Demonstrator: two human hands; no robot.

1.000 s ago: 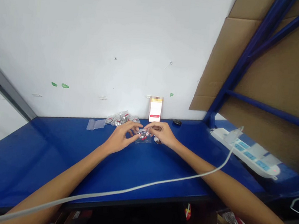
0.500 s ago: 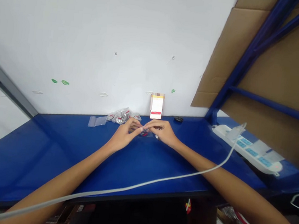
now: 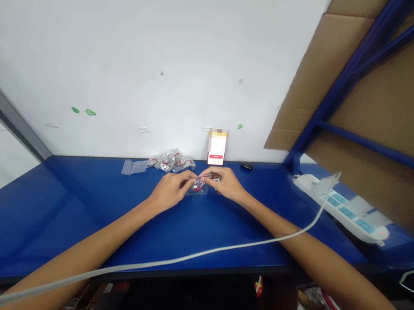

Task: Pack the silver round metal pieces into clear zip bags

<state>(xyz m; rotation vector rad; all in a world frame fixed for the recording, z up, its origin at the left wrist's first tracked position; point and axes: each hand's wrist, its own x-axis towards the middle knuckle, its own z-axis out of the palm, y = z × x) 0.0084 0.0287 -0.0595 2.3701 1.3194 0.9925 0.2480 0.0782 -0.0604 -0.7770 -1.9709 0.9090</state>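
Note:
Both my hands meet near the back of the blue table point(image 3: 75, 210). My left hand point(image 3: 171, 189) and my right hand point(image 3: 225, 183) pinch a small clear plastic bag point(image 3: 198, 187) between them, fingers closed on its edges. The bag holds small silver and red parts. A little behind my left hand lies a pile of similar filled bags point(image 3: 171, 161), and an empty clear bag point(image 3: 133, 166) lies to its left.
A phone point(image 3: 216, 148) stands against the white wall behind my hands, with a small black object point(image 3: 246, 166) to its right. A white power strip point(image 3: 345, 211) lies at the right under a cardboard-backed blue frame. A grey cable point(image 3: 188, 259) crosses the table front.
My hands have stayed together on the small bag, shifting it slightly. The view has moved a little.

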